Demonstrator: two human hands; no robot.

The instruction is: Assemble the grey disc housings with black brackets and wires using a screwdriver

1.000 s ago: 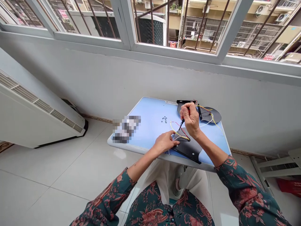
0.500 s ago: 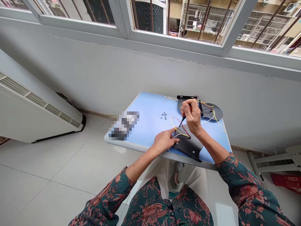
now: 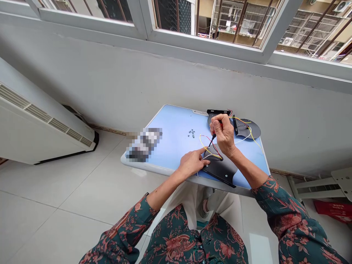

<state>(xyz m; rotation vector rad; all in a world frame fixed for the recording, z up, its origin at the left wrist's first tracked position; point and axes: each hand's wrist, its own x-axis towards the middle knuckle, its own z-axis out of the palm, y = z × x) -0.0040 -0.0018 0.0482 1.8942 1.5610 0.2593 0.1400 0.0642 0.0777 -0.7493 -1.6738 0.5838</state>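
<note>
My right hand (image 3: pixel 223 135) is a fist around the red handle of a screwdriver (image 3: pixel 212 139). Its dark shaft slants down to a screw (image 3: pixel 208 147) near the left edge of a black metal plate (image 3: pixel 220 171). With the thumb and a stretched finger, my left hand (image 3: pixel 192 162) grips the plate's left side. Yellow, red and white wires (image 3: pixel 215 155) come out of a hole in the plate. Further silver screws (image 3: pixel 226 176) show on its surface. Small dark screws (image 3: pixel 191 133) lie in a loose group on the blue table (image 3: pixel 176 121).
Behind my right hand lie two more black plates with brackets, one (image 3: pixel 249 130) at the right with wires and another (image 3: pixel 217 113) partly hidden. A blurred patch (image 3: pixel 145 145) covers something at the table's left. A wall (image 3: pixel 115 80) and window stand beyond.
The view has shifted slightly. Both hands, the screwdriver and the plate keep nearly the same places, with the right fist turned or lowered only a little.
</note>
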